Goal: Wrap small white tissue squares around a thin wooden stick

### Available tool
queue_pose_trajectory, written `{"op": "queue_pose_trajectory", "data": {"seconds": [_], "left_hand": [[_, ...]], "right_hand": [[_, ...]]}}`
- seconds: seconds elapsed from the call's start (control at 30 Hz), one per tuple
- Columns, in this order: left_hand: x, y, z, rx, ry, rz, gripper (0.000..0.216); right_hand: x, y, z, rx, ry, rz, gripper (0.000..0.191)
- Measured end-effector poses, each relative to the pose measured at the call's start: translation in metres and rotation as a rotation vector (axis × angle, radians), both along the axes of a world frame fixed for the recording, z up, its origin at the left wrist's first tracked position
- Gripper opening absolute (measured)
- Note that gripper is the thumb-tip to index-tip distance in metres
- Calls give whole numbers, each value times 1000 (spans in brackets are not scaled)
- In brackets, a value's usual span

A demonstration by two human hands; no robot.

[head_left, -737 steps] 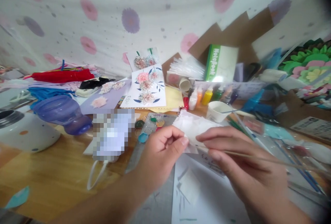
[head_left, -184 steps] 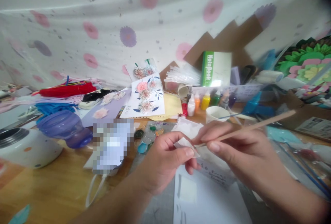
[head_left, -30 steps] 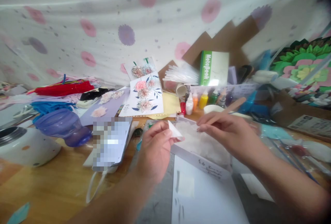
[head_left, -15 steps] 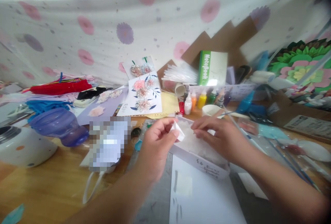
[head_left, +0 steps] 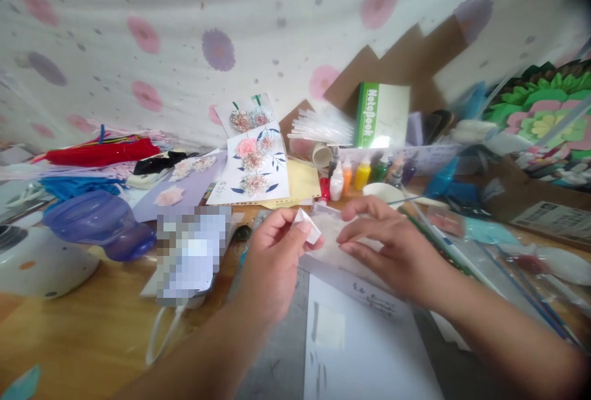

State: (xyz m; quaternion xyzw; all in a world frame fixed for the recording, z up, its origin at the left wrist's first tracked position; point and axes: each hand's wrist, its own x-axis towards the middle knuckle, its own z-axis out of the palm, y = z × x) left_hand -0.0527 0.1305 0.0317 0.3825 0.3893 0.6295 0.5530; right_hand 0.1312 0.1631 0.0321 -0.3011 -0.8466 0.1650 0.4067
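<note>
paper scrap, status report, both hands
Left hand pinching small white paper scrap. Right hand beside it, over white tissue box, grip unclear. Nothing between the hands.

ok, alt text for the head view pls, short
Two bare hands meet over a cluttered wooden craft table: the left hand pinches a small white paper piece, the right hand fingers thin white sheets beside it. Paint bottles and a floral card sit behind.
</note>
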Motion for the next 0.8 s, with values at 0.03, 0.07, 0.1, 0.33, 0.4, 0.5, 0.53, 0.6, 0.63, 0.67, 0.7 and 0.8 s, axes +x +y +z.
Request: {"op": "queue_pose_trajectory", "data": {"seconds": [0.03, 0.07, 0.1, 0.33, 0.4, 0.5, 0.53, 0.6, 0.63, 0.67, 0.7, 0.8], "left_hand": [[-1, 0, -1, 0, 7, -3, 10], [-1, 0, -1, 0, 12, -9, 9], [-2, 0, -2, 2, 15, -14, 9], [-2, 1, -5, -10, -14, -39, 11], [-2, 1, -5, -13, -29, -65, 12], [0, -1, -4, -22, -42, -108, 15], [0, -2, -3, -30, -44, -119, 16], [1, -4, -1, -47, -51, -135, 19], [2, -5, 0, -54, -55, -141, 20], [2, -6, 0, -59, -57, -149, 22], [2, -6, 0, -60, -54, -154, 23], [2, -6, -2, -60, -36, -160, 23]], "right_hand": [[-1, 0, 0, 19, -31, -33, 11], [-1, 0, -1, 31, -66, -60, 12], [-2, 0, -2, 29, -102, -78, 13], [0, 6, 0, -72, -121, -86, 11], [4, 5, 8, -95, 26, -82, 8], [7, -2, 18, -150, 300, -14, 9], [6, -5, 20, -166, 346, 19, 11], [3, -11, 21, -185, 374, 55, 14], [1, -14, 22, -183, 374, 54, 14], [-2, -17, 21, -176, 373, 43, 13], [-4, -19, 21, -166, 375, 31, 12], [-9, -23, 20, -134, 383, 22, 10]]}}
